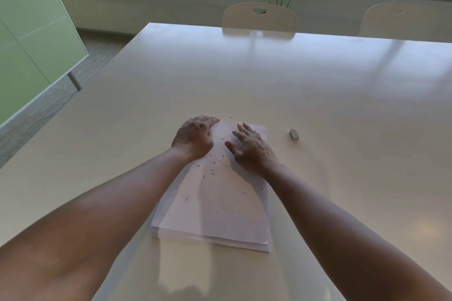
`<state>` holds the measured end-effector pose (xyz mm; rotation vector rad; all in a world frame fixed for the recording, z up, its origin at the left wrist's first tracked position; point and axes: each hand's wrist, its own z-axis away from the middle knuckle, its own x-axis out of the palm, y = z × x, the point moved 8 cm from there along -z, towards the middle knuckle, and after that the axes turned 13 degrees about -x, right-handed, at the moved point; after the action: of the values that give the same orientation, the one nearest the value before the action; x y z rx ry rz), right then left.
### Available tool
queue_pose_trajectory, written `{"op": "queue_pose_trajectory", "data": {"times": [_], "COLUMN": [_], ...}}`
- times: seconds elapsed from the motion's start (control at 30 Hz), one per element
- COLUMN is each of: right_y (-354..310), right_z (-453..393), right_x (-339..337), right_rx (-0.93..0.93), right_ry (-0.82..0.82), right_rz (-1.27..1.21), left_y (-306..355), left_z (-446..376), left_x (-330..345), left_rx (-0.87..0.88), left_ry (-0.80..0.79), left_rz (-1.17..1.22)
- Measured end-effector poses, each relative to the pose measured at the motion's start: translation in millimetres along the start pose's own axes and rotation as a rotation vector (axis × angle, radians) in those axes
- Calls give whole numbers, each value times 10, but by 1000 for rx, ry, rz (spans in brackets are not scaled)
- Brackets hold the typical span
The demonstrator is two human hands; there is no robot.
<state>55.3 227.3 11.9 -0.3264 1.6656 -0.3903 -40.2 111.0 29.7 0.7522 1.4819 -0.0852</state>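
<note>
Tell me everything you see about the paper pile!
The paper is a white stack of thin sheets, edges slightly uneven, lying flat on the table. Small dark bits dot the top sheet. The left hand rests on its far left corner; the right hand lies flat on its far right.

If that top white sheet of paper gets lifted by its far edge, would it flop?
Probably: the top white sheet looks thin. It likely slides easily, lying askew on the paper stack under the left hand and right hand. The dark crumbs would likely scatter.
</note>
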Motion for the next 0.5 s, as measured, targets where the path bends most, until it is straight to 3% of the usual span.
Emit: {"op": "queue_pose_trajectory", "data": {"times": [0.43,0.5], "right_y": [-5,-133], "right_z": [-4,-4], "right_x": [85,113], "right_rx": [5,-70], "right_ry": [-87,-92], "right_rz": [74,72], "left_y": [-174,-175], "left_z": [-103,-107], "left_x": [212,213], "left_rx": [0,-9], "left_ry": [-98,-113], "left_rz": [110,117]}}
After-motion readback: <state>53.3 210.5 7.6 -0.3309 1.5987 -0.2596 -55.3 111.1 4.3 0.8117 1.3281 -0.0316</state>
